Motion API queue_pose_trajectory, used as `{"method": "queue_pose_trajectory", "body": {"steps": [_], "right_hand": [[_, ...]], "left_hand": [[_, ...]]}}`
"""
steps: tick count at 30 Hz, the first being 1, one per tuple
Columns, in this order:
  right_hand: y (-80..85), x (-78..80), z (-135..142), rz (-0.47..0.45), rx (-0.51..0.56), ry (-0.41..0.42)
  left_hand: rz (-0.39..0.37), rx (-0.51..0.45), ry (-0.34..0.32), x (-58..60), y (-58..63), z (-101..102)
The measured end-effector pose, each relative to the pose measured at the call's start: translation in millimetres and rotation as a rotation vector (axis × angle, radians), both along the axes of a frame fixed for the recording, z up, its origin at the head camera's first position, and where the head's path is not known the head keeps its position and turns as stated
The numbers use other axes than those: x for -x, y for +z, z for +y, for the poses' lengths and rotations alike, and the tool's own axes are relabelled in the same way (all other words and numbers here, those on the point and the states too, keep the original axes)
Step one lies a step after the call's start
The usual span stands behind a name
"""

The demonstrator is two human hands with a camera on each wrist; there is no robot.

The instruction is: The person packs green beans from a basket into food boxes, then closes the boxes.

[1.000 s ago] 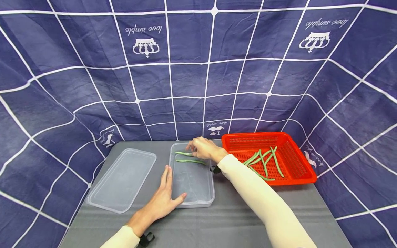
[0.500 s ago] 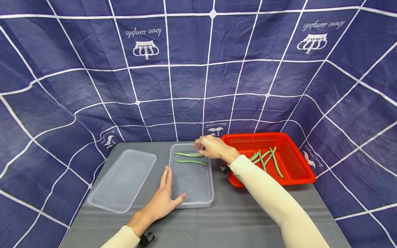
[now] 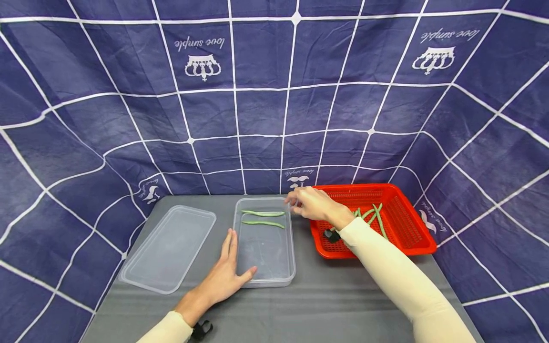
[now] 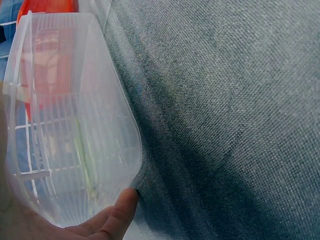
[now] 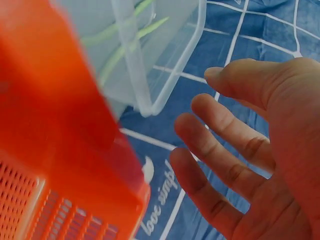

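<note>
A clear plastic container (image 3: 266, 257) stands in the middle of the table. Two green beans (image 3: 262, 223) lie across its far end, roughly parallel. My left hand (image 3: 227, 276) rests against the container's left side, fingers straight and thumb at the near corner; the left wrist view shows its fingertips (image 4: 126, 202) at the container's wall. Between the container and the red basket (image 3: 411, 233) hangs my right hand (image 3: 313, 205), loosely bent and holding nothing. In the right wrist view its fingers (image 5: 215, 145) are spread beside the basket's rim. Several more green beans (image 3: 377, 216) lie in the basket, partly hidden by the forearm.
A clear plastic lid (image 3: 171, 247) lies flat on the grey tabletop (image 3: 257, 314) at the left. Blue cloth (image 3: 261, 114) with white lines encloses the table at the back and both sides.
My right hand has left the bean at the container's far end and moved right toward the basket, its forearm now over the basket's near side. The left hand has stayed put.
</note>
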State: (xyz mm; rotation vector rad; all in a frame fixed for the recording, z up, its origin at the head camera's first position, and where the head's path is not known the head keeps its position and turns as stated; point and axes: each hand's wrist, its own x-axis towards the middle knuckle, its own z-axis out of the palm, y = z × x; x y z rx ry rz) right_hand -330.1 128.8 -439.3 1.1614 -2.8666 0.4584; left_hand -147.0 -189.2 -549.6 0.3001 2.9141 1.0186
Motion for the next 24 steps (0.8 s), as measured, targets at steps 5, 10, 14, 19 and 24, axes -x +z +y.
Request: {"method": "queue_pose_trajectory", "body": {"steps": [5,10,14,19,24], "right_hand": [[2.4,-0.1,27.2,-0.003,0.001,-0.018],[-1.0,2.0,54.7,-0.027,0.007,-0.048],[-5.8,3.0,75.9,-0.055,0.013,-0.08],[-13.3,3.5,103.4,-0.057,0.0,-0.083],[-19.1,1.7,123.5,-0.1,-0.032,-0.092]], "left_hand": [[0.008,-0.01,-0.002,0.1,0.4,0.6],[-0.005,0.0,0.006,-0.4,-0.5,0.1],[-0.008,0.009,0.007,-0.6,-2.3,0.1],[0.005,0.005,0.003,0.4,-3.5,0.6],[-0.003,0.004,0.005,0.0,-1.3,0.0]]}}
